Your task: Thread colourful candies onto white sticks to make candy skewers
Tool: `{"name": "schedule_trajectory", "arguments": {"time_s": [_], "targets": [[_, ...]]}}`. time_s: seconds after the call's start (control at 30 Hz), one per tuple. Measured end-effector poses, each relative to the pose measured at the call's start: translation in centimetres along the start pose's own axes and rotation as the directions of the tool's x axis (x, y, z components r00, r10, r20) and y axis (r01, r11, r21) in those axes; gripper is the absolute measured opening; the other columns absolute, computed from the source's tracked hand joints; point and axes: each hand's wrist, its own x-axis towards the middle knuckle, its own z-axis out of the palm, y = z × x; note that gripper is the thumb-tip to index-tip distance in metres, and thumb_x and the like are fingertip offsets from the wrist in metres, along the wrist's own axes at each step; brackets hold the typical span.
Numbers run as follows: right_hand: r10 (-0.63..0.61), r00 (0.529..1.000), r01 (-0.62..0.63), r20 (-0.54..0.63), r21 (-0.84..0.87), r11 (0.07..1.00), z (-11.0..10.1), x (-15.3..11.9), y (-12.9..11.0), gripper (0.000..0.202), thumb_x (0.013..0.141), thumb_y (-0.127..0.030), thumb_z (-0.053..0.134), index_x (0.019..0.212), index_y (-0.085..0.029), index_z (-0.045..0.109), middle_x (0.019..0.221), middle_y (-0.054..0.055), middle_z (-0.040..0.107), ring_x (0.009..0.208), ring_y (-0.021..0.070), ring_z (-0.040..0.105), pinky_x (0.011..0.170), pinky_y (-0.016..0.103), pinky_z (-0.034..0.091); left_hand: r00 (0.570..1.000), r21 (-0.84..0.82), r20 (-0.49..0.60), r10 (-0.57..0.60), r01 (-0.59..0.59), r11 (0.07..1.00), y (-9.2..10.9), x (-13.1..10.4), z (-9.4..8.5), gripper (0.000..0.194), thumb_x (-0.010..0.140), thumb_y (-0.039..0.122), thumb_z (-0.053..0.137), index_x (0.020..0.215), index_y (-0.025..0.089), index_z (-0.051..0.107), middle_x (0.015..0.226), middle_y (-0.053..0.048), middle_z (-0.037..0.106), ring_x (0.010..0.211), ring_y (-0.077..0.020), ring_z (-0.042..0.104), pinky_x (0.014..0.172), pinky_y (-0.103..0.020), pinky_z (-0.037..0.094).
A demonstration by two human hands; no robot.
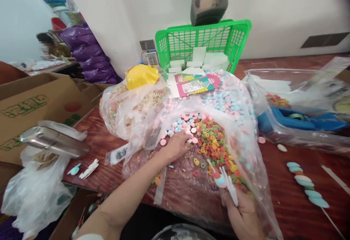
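My left hand [179,146] reaches into the pile of pink, blue and white round candies [179,125], its fingers curled together among them. Whether a candy is pinched there I cannot make out. Held in my right hand [243,209] is a bundle of white sticks [229,185]; a stick with pink, orange and blue pieces [219,178] on it leans out beside them. Between the hands lie many colourful ring-shaped pieces [213,141], heaped on the clear plastic bag [247,141]. On the right, a stick threaded with blue and white candies [311,189] rests on the table.
A green basket [244,32] with white boxes stands at the back. To the right is a clear bin [295,73] with a blue tape dispenser [281,121]. A steel flask [54,141] lies left, near a cardboard box [35,105]. A person [51,46] sits far left.
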Motion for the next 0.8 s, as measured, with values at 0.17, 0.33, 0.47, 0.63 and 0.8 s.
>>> {"name": "schedule_trajectory", "arguments": {"time_s": [0.17, 0.33, 0.47, 0.63, 0.8], "targets": [[-0.152, 0.981, 0.145, 0.121, 0.064, 0.987, -0.1, -0.3, 0.3, 0.03, 0.087, -0.009, 0.048, 0.111, -0.018, 0.064, 0.071, 0.0, 0.068, 0.055, 0.0125, 0.064, 0.055, 0.017, 0.052, 0.995, 0.049, 0.099, 0.003, -0.008, 0.999, -0.4, 0.6, -0.2, 0.022, 0.084, 0.021, 0.054, 0.069, 0.016, 0.069, 0.077, -0.003, 0.064, 0.072, -0.0166, 0.058, 0.072, -0.028, 0.044], [-0.214, 0.968, 0.195, 0.134, 0.142, 0.97, -0.3, -0.1, 0.5, 0.049, 0.085, -0.003, 0.044, 0.129, -0.023, 0.054, 0.077, 0.0, 0.071, 0.058, 0.0124, 0.067, 0.055, 0.016, 0.052, 0.994, 0.131, 0.109, 0.027, -0.041, 0.991, -0.1, 1.7, -0.7, 0.023, 0.086, 0.021, 0.052, 0.071, 0.017, 0.069, 0.081, -0.006, 0.064, 0.086, -0.021, 0.057, 0.082, -0.033, 0.043], [-0.232, 0.959, 0.206, 0.16, 0.164, 0.965, -0.4, 0.0, 0.3, 0.053, 0.085, -0.001, 0.041, 0.133, -0.021, 0.051, 0.08, 0.002, 0.071, 0.063, 0.0137, 0.068, 0.056, 0.017, 0.053, 0.996, 0.152, 0.086, 0.022, -0.035, 0.988, -0.3, 2.3, 0.0, 0.018, 0.085, 0.018, 0.052, 0.089, 0.016, 0.07, 0.079, -0.005, 0.065, 0.08, -0.0194, 0.058, 0.078, -0.032, 0.045], [-0.219, 0.964, 0.183, 0.148, 0.224, 0.957, -0.2, 0.4, 0.1, 0.045, 0.085, -0.001, 0.04, 0.123, -0.017, 0.057, 0.071, 0.001, 0.067, 0.055, 0.0117, 0.064, 0.052, 0.017, 0.049, 0.985, 0.252, 0.09, 0.149, -0.167, 0.953, -0.6, 2.7, -0.4, 0.033, 0.09, 0.023, 0.05, 0.122, 0.017, 0.059, 0.101, -0.01, 0.061, 0.096, -0.0231, 0.053, 0.087, -0.037, 0.043], [-0.127, 0.974, 0.09, 0.188, 0.196, 0.976, -0.7, 0.8, -1.1, 0.045, 0.081, 0.0, 0.038, 0.111, -0.021, 0.063, 0.07, -0.001, 0.066, 0.056, 0.0121, 0.061, 0.054, 0.019, 0.047, 0.881, 0.317, 0.248, 0.402, -0.466, 0.826, -1.0, 2.4, -1.3, 0.022, 0.093, 0.021, 0.044, 0.1, 0.018, 0.065, 0.098, -0.01, 0.06, 0.096, -0.0228, 0.05, 0.084, -0.035, 0.043]]}}
